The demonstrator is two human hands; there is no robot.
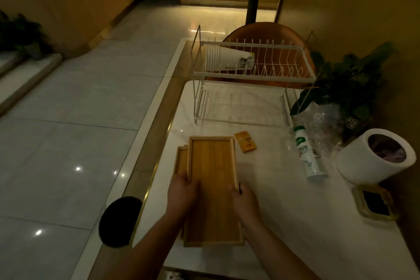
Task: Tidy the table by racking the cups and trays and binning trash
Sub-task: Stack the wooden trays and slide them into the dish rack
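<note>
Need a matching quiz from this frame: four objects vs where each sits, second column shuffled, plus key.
Things
1. top wooden tray
2. white cups
3. bottle
4. small orange box

Places
A. lying on its side on the table, near the white bin
B. on the upper tier of the rack
C. gripped by the left hand and right hand
D. flat on the table, between tray and rack

Pairs: 1-C, 2-B, 3-A, 4-D
</note>
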